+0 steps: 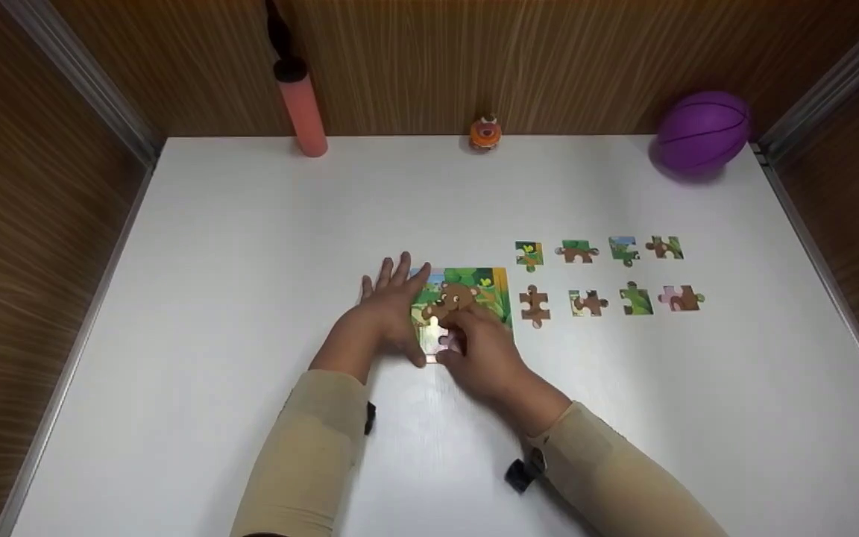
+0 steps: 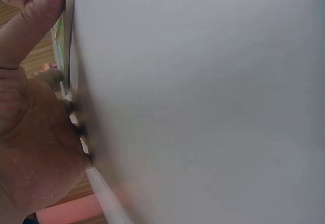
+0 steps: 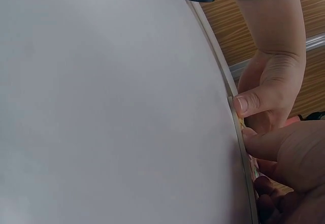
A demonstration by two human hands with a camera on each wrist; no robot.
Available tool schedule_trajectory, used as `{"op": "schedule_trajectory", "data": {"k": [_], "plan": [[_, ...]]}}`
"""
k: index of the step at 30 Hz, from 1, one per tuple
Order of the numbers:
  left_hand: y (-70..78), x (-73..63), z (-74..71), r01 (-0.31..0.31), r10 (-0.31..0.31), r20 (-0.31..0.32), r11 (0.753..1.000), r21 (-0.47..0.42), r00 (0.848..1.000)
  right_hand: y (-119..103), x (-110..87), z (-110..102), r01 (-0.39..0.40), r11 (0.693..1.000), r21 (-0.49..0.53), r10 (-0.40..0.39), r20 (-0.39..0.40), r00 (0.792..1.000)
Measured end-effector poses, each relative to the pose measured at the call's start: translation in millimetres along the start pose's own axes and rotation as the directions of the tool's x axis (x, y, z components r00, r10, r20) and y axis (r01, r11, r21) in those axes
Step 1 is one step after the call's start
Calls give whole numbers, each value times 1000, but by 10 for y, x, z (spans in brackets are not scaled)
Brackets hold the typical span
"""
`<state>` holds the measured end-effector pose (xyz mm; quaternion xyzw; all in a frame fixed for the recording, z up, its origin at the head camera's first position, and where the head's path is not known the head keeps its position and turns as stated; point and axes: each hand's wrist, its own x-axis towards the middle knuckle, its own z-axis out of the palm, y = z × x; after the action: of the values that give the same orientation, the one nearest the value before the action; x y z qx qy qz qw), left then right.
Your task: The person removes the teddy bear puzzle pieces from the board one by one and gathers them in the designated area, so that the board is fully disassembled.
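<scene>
A jigsaw puzzle board (image 1: 500,283) with a brown bear picture lies mid-table, its lower left part a pale bare patch. My left hand (image 1: 385,321) rests spread along the board's left edge, thumb at its lower left corner. In the left wrist view, the fingers of that hand (image 2: 40,132) touch the tabletop beside the board's edge. Over the lower half of the board, my right hand (image 1: 485,354) pinches a pinkish puzzle piece (image 1: 456,341) between thumb and index finger. The right hand (image 3: 299,155) covers the board's lower right area.
Several loose puzzle pieces (image 1: 535,306) lie in two rows right of the board. Along the back stand a pink pump (image 1: 303,115), a small orange toy figure (image 1: 485,135) and a purple ball (image 1: 704,134). Wood-grain panels (image 1: 400,67) enclose the white table (image 1: 250,216).
</scene>
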<state>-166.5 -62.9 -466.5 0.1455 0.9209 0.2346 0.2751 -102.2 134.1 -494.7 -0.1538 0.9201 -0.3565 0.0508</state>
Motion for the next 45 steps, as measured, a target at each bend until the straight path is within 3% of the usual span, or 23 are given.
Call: {"op": "schedule_trajectory", "data": {"k": [12,20,29,37,45], "plan": [[-18,-2,-2,-20,20,-20,1000,-14,1000,-21,20,-18,-20,997,70,19,16,1000],[-83,-41,51,-91,89,-90,995,-26,992,14,38,-43,0,990,139,-6,48,999],[-176,-35,93,-154,143,-133,985,-82,981,31,47,-17,-3,989,151,2,12,1000],[-188,-21,86,-140,132,-111,988,-71,985,38,57,-25,-14,988,151,11,18,1000],[-166,-33,95,-112,104,-107,990,-80,989,64,27,-94,-1,996,85,-1,26,1000]]}}
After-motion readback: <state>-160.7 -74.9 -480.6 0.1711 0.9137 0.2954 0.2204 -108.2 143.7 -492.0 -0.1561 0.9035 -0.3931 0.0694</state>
